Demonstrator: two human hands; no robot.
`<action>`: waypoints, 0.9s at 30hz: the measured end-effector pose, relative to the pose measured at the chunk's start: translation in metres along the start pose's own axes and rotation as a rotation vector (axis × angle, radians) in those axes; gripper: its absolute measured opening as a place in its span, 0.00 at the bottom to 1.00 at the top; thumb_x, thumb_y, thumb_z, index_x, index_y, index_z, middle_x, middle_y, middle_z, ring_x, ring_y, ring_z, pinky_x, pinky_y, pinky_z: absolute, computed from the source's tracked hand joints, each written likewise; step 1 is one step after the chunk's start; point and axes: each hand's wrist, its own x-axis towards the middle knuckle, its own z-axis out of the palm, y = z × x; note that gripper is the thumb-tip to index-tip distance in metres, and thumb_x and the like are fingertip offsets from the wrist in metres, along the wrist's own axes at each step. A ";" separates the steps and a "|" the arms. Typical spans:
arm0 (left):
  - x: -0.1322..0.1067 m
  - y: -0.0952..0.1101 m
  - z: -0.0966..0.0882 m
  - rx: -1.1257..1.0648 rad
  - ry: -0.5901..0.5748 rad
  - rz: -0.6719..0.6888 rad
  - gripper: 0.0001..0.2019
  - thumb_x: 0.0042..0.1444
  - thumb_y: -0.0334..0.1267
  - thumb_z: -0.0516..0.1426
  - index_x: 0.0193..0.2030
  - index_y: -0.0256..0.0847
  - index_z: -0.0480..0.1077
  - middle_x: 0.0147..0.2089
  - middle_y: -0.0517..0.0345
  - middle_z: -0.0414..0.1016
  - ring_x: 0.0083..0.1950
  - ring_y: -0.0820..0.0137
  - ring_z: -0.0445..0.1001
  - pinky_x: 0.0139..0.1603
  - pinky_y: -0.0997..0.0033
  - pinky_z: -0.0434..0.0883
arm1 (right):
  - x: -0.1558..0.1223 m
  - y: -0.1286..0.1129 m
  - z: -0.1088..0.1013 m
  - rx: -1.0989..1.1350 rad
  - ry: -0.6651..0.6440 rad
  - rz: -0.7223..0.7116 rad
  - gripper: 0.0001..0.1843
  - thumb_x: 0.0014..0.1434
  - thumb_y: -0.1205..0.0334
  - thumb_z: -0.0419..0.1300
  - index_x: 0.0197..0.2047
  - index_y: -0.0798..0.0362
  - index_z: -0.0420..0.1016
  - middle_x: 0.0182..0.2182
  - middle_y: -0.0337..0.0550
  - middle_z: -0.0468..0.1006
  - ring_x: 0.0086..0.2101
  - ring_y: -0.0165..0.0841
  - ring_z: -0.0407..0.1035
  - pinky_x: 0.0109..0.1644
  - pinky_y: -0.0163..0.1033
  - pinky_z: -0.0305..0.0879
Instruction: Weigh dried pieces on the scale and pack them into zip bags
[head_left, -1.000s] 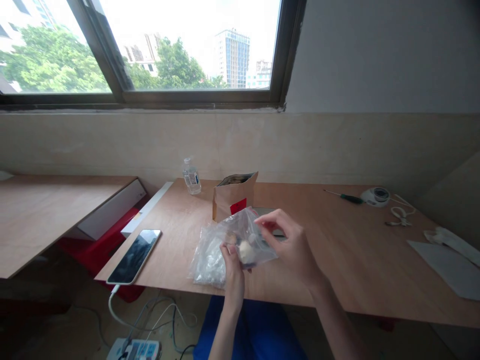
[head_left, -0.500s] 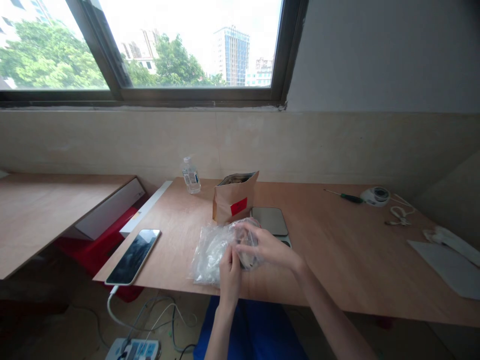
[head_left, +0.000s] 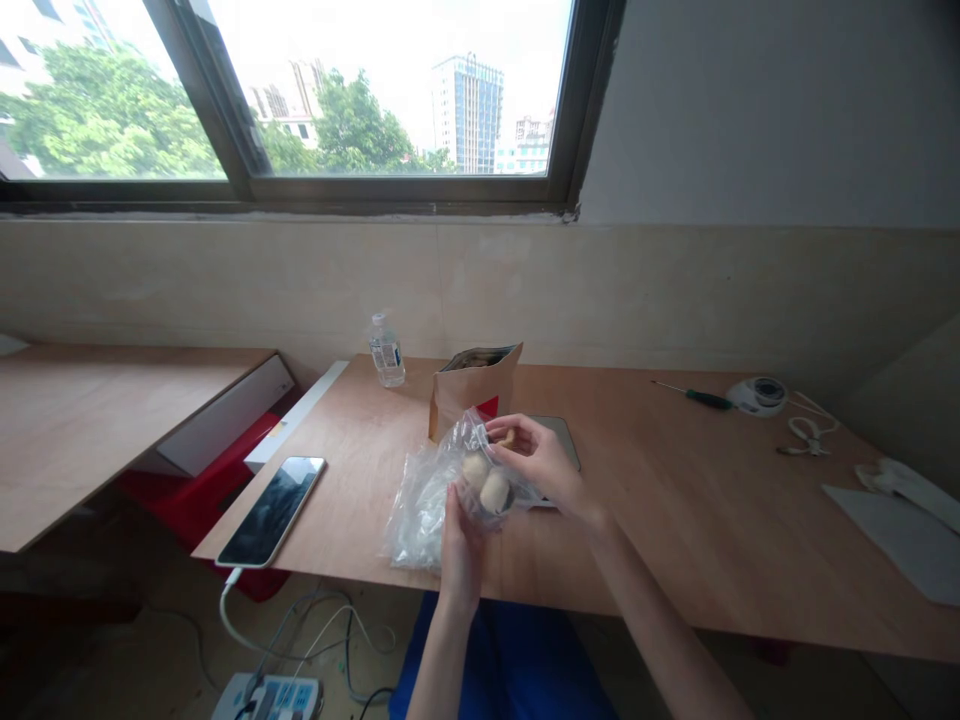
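Observation:
Both hands grip a clear plastic bag (head_left: pixel 480 470) just above the wooden table (head_left: pixel 675 500). My left hand (head_left: pixel 459 535) pinches its lower edge from below. My right hand (head_left: pixel 541 464) is closed on its upper right side, and a small tan piece shows at the fingertips. Two pale round lumps (head_left: pixel 486 482) sit inside the bag. A stack of more clear plastic bags (head_left: pixel 418 510) lies under and left of it. Behind stands an open brown paper pouch (head_left: pixel 472 388) with a red label. A flat grey scale (head_left: pixel 559 440) lies partly hidden behind my right hand.
A phone (head_left: pixel 272 510) on a white cable lies at the table's left front corner. A water bottle (head_left: pixel 385 352) stands at the back. Far right are a green-handled screwdriver (head_left: pixel 694 396), a tape roll (head_left: pixel 759 393), a small white tool (head_left: pixel 806 432) and grey paper (head_left: pixel 900 530). A power strip (head_left: pixel 270 697) lies on the floor.
The bag was pressed down near the table half a second ago; now both hands have lifted it again and the two pale lumps show inside. My right hand shifted up and right.

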 end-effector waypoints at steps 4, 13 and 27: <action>-0.005 -0.001 0.001 -0.032 -0.094 -0.036 0.24 0.55 0.53 0.53 0.54 0.42 0.66 0.50 0.49 0.73 0.44 0.63 0.73 0.34 0.69 0.69 | 0.001 -0.007 0.003 -0.016 0.013 -0.062 0.14 0.51 0.59 0.63 0.41 0.53 0.71 0.41 0.44 0.76 0.41 0.33 0.71 0.47 0.39 0.67; -0.005 -0.003 0.000 0.212 -0.047 0.117 0.24 0.50 0.42 0.60 0.55 0.43 0.64 0.51 0.51 0.72 0.45 0.66 0.73 0.37 0.74 0.69 | 0.004 -0.013 -0.003 -0.089 -0.101 -0.050 0.15 0.52 0.60 0.61 0.44 0.53 0.71 0.35 0.41 0.75 0.37 0.31 0.71 0.44 0.37 0.67; -0.006 0.006 0.000 0.237 0.007 0.153 0.23 0.48 0.42 0.62 0.53 0.44 0.67 0.49 0.53 0.74 0.51 0.65 0.72 0.46 0.72 0.70 | 0.009 -0.007 -0.014 -0.158 -0.268 -0.056 0.13 0.52 0.55 0.62 0.40 0.53 0.70 0.35 0.39 0.73 0.32 0.29 0.67 0.37 0.34 0.66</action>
